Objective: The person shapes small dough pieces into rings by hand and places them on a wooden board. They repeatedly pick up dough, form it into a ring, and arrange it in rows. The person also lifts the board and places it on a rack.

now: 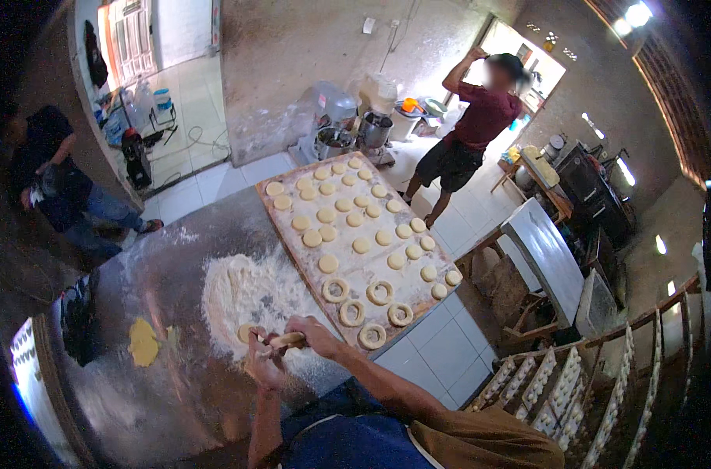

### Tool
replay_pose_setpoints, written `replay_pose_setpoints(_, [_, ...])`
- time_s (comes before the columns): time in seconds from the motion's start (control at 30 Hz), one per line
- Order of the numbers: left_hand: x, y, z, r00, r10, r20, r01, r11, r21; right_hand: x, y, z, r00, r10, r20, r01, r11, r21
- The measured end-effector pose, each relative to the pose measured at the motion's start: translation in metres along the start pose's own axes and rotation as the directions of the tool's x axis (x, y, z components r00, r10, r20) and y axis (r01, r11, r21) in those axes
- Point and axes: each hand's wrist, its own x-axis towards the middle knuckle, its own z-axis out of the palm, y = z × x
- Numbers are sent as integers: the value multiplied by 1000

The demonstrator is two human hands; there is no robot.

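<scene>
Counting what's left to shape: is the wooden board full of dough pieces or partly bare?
Nearly full: the board holds rows of dough rounds and five rings.

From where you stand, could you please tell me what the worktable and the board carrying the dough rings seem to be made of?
The worktable looks like bare metal, probably stainless steel: grey, with dull reflections under the flour. The board appears to be unfinished wood: tan-brown edge, matte, flour-dusted face. The dough rings look like soft, pale raw dough.

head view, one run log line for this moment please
left hand and right hand: shaping a dough piece | under hands: flour pile on metal table | right: wooden board with dough rounds and dough rings
</scene>
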Motion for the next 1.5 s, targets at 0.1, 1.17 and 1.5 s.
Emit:
replay_pose_setpoints(0.1, [10,-34,4,955,262,-142,-158,849,505,-12,-42,-7,994,84,74,-86,996,18])
replay_pose_setpoints(1.17, [105,-228,54,941,295,-163,-82,670,738,-29,-46,-210,875,-484,-20,428,792,-437])
replay_pose_setpoints(1.5, [172,-215,90,929,256,-265,294,-79,953,8,-49,-262,964,-224,-144,76,748,-659])
